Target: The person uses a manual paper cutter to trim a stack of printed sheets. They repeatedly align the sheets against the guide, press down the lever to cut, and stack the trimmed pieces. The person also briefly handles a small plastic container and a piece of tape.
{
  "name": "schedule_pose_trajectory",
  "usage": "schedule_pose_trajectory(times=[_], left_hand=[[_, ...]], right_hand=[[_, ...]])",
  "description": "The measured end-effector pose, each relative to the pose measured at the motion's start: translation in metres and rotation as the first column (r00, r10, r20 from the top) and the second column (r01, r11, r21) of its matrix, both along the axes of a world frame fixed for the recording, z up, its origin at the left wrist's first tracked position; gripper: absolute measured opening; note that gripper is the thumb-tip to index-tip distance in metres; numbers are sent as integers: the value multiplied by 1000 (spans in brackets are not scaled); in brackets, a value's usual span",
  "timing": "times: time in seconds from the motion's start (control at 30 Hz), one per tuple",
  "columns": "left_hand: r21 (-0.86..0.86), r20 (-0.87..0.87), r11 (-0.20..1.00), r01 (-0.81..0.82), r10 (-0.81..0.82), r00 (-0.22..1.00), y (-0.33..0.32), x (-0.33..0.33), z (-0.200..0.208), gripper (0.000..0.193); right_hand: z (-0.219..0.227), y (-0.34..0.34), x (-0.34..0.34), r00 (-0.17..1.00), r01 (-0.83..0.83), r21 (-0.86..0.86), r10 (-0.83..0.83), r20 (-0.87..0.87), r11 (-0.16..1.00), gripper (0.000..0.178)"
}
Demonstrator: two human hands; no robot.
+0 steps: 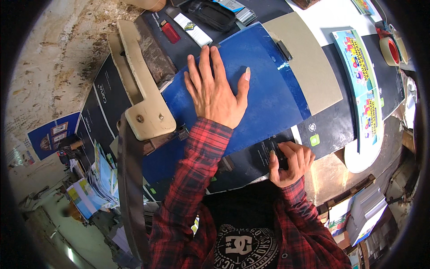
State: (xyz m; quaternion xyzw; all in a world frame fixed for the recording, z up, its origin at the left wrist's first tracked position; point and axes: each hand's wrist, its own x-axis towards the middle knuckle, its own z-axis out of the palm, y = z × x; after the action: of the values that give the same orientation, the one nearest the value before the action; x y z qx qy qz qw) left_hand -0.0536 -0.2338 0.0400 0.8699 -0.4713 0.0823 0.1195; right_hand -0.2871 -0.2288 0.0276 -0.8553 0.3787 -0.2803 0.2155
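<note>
My left hand point(215, 92) lies flat with spread fingers on a glossy blue sheet point(264, 85), pressing nothing else that I can see. The sheet's left end sits against the beige metal part point(150, 121) of what looks like a lever paper cutter, whose long dark arm point(131, 193) curves down toward me. Beneath the sheet's right end is a beige board point(302, 58) with a small dark block point(284, 50) on it. My right hand point(292, 163) rests on the dark work surface near its front edge. Its fingers are loosely curled, thumb apart, with no object visible between them.
At the back lie a red lighter point(170, 32), a white box point(190, 28) and a black tray point(212, 14). Colourful printed sheets point(363, 85) lie at the right, tape rolls point(389, 50) beyond. Paper stacks point(365, 215) stand at lower right; more papers point(96, 188) at left.
</note>
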Motion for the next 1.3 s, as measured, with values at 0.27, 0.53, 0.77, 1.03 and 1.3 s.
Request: schedule_pose_trajectory(times=[0.27, 0.53, 0.77, 1.03, 1.3], left_hand=[[21, 38, 1000, -16, 15, 999, 0, -2, -1, 75], [29, 58, 1000, -11, 10, 998, -1, -1, -3, 76], [54, 63, 997, -48, 44, 997, 1, -5, -1, 75], [16, 87, 998, -58, 56, 995, 0, -5, 1, 77], [-42, 126, 999, -34, 39, 991, -6, -1, 13, 74]], right_hand=[[-2, 1, 1, 1000, 3, -4, -3, -11, 1000, 24], [-2, 2, 0, 1000, 5, -7, -5, -20, 1000, 25], [0, 2, -3, 1000, -1, -27, 1, -3, 1000, 24], [-2, 3, -1, 999, 22, -84, -18, 50, 996, 23], [-3, 4, -2, 998, 20, -98, -14, 69, 995, 22]])
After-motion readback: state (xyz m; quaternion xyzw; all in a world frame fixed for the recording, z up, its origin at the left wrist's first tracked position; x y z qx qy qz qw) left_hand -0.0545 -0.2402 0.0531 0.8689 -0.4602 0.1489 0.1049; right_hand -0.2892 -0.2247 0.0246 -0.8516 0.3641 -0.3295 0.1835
